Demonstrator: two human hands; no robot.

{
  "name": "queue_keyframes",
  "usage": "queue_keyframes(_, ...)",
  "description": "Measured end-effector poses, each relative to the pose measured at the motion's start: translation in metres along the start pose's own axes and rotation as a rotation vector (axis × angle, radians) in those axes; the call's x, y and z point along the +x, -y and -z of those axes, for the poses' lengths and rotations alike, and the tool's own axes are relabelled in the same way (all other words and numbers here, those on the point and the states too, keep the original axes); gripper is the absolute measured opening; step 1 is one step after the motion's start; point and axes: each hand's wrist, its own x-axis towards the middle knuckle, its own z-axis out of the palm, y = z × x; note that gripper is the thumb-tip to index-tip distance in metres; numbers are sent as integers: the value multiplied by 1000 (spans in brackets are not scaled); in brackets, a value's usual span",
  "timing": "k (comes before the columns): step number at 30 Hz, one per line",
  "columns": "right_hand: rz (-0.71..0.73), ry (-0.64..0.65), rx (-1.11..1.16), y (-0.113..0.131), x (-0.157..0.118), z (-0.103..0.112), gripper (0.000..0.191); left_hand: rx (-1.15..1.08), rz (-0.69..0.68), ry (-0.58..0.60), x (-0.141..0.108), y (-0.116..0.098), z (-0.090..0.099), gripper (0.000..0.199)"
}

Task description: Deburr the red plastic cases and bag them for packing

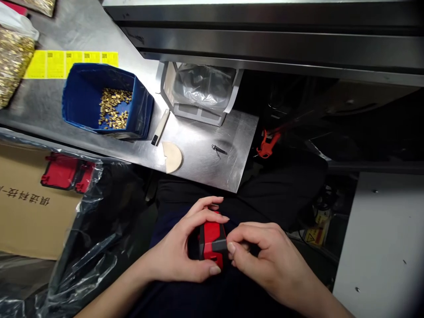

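Observation:
My left hand [185, 245] grips a small red and black plastic housing [212, 236] above my lap, thumb on the near side and fingers on the far side. At the right side of that housing is my right hand [261, 254], its thumb and index finger pinched together. Whatever lies in the pinch is hidden or too small to make out. Beyond my hands, a blue bin [142, 106] on the metal table holds many small brass pieces [114, 108].
On the metal table [205, 165] lie a nail clipper [219, 149], a cut beige disc [172, 157] and a white-handled tool [161, 126]. A grey bin [198, 112] holds clear plastic. At left, red and black parts [62, 170] rest on cardboard [29, 225]. Orange-handled tool [267, 143] hangs right of the table.

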Motion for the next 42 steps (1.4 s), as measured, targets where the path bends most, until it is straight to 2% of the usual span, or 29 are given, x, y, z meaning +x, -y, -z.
queue_keyframes(5,29,-128,-134,-6,12,-1,18,-40,-5,32,4,3,1,64)
queue_keyframes(10,62,-138,-27,-11,11,-4,19,-89,-29,8,4,7,3,66)
queue_keyframes(13,191,-234,138,-14,3,-16,11,-96,-14,-17,0,11,3,72)
queue_keyframes(15,255,-301,228,-16,-1,-27,18,-106,-19,-55,-3,15,1,82)
queue_keyframes(19,298,-432,250,-16,-5,-47,21,-125,-29,-153,-10,23,-2,97)
queue_keyframes(23,340,-535,248,-15,-4,-57,21,-104,-34,-202,-17,28,-5,101)
queue_keyframes(33,354,-564,261,-17,-2,-61,23,-62,-49,-272,-20,29,-9,99)
queue_keyframes(42,356,-548,256,-20,0,-64,23,-55,-59,-277,-20,31,-7,98)
